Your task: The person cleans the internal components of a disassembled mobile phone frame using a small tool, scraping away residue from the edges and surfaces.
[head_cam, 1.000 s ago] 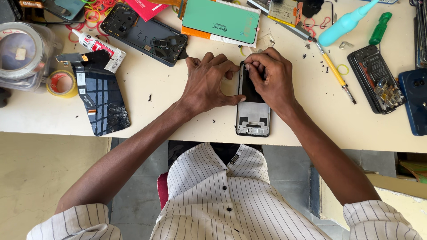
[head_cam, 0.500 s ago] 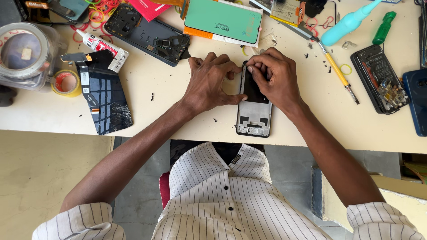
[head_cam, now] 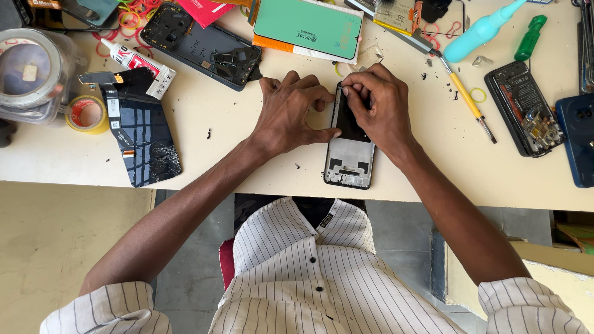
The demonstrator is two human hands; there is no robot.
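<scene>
From up here I read the bench left to right. At the far left sits a clear tub (head_cam: 28, 68) with a roll of yellow tape (head_cam: 86, 114) beside it, then a cracked screen (head_cam: 145, 139) lying flat with a glue tube (head_cam: 136, 62) above it. A dark back cover (head_cam: 204, 46) and a green-backed panel (head_cam: 307, 28) lie along the top edge.

My left hand (head_cam: 291, 114) lies flat on the table with its fingers curled against the left edge of the phone frame (head_cam: 350, 158), steadying it. The frame lies lengthwise near the table's front edge, its bare lower half showing. My right hand (head_cam: 377, 108) covers the upper half, fingertips pinched narrow at the top left corner; I cannot tell whether they hold a small part or only press the rim.

As I judge it, the job is midway: the frame is stripped and empty in its lower part, the broken screen is already off to one side, and the green panel lies untouched. Black crumbs (head_cam: 210, 133) scattered on the table suggest old adhesive.

Further right lie a yellow screwdriver (head_cam: 467, 102), a blue bottle (head_cam: 479, 31), a green tool (head_cam: 531, 38), an opened phone (head_cam: 526, 108) and a blue phone (head_cam: 578, 139). Nothing crowds the frame; the screwdriver is nearest but well apart.
</scene>
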